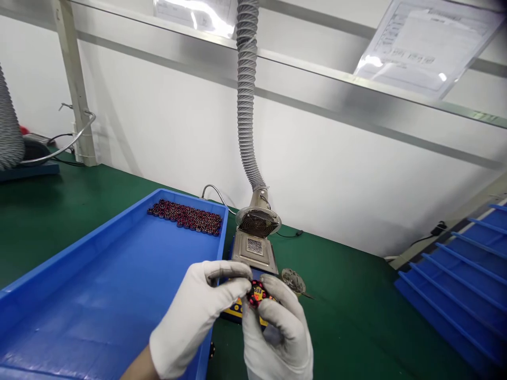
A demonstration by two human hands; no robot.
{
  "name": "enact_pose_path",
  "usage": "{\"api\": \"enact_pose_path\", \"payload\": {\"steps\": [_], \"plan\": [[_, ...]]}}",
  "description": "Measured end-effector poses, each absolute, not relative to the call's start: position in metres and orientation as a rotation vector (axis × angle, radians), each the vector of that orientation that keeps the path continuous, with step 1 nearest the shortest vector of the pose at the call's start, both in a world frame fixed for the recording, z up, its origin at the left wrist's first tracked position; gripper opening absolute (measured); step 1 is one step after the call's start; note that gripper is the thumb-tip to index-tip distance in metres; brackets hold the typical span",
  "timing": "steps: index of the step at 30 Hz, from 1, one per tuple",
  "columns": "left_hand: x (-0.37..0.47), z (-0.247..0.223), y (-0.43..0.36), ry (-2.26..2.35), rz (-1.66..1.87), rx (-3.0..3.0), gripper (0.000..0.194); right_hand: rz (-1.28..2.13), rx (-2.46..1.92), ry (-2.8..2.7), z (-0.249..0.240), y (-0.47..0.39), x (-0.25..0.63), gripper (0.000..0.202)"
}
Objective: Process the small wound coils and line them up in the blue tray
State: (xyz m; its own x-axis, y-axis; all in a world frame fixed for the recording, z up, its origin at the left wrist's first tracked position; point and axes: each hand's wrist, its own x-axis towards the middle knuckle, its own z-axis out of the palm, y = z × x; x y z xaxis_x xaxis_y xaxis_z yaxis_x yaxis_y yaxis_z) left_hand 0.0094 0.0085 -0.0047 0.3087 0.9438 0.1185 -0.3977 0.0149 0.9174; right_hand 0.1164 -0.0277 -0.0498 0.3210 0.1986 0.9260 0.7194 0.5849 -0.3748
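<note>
A small round black part with red spots point(256, 293) is held between both white-gloved hands, in front of a blue and yellow device with a metal plate point(254, 248) on top. My right hand point(279, 322) grips the part from the right with thumb and fingers. From the left, my left hand point(209, 301) is closed in a pinch, its thumb and fingertips at the part's edge. Whether anything small sits in that pinch is hidden. Many similar small dark red parts point(186, 216) lie grouped at the far end of the blue tray point(119, 269).
A grey flexible duct point(246, 89) hangs down to a round hood point(258, 221) behind the plate. A small round container point(293, 281) stands right of the device. Ribbed blue trays point(459, 285) are at the right edge. A metal rail point(301, 63) crosses above.
</note>
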Motion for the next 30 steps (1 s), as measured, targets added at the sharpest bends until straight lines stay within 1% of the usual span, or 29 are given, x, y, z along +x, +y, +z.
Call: {"api": "enact_pose_path", "payload": {"steps": [2, 5, 7, 9, 10, 12, 15, 18, 21, 24, 26, 30], "plan": [[0.01, -0.005, 0.005, 0.624, 1.279, 1.03, 0.01, -0.42, -0.919, -1.224, -0.049, -0.027, 0.114, 0.03], [0.008, -0.003, 0.002, 0.527, 1.473, 0.946, 0.011, -0.423, -0.88, -1.256, -0.048, -0.026, 0.115, 0.035], [0.005, 0.001, 0.002, 0.501, 1.428, 0.961, 0.017, -0.42, -0.845, -1.302, -0.048, -0.027, 0.118, 0.038], [0.004, 0.004, 0.003, 0.533, 1.275, 1.008, 0.022, -0.419, -0.827, -1.335, -0.048, -0.029, 0.12, 0.038], [0.005, 0.005, 0.004, 0.552, 1.199, 1.028, 0.022, -0.419, -0.826, -1.35, -0.049, -0.029, 0.121, 0.038], [0.006, 0.005, 0.005, 0.571, 1.132, 1.035, 0.015, -0.419, -0.834, -1.376, -0.049, -0.03, 0.122, 0.036], [0.007, 0.003, 0.005, 0.572, 1.214, 1.002, 0.011, -0.427, -0.85, -1.39, -0.05, -0.029, 0.124, 0.033], [0.005, 0.003, 0.005, 0.615, 1.359, 0.975, 0.017, -0.451, -0.83, -1.413, -0.05, -0.027, 0.126, 0.031], [0.006, 0.004, 0.005, 0.631, 1.245, 1.065, 0.023, -0.509, -0.811, -1.49, -0.048, -0.027, 0.128, 0.029], [0.012, 0.0, 0.006, 0.538, 1.155, 0.964, 0.012, -0.559, -0.814, -1.54, -0.048, -0.027, 0.128, 0.026], [0.013, -0.003, 0.008, 0.457, 1.212, 0.822, 0.009, -0.545, -0.822, -1.513, -0.048, -0.027, 0.128, 0.026], [0.006, -0.005, 0.014, 0.359, 1.418, 0.652, 0.014, -0.468, -0.887, -1.44, -0.051, -0.027, 0.127, 0.032]]}}
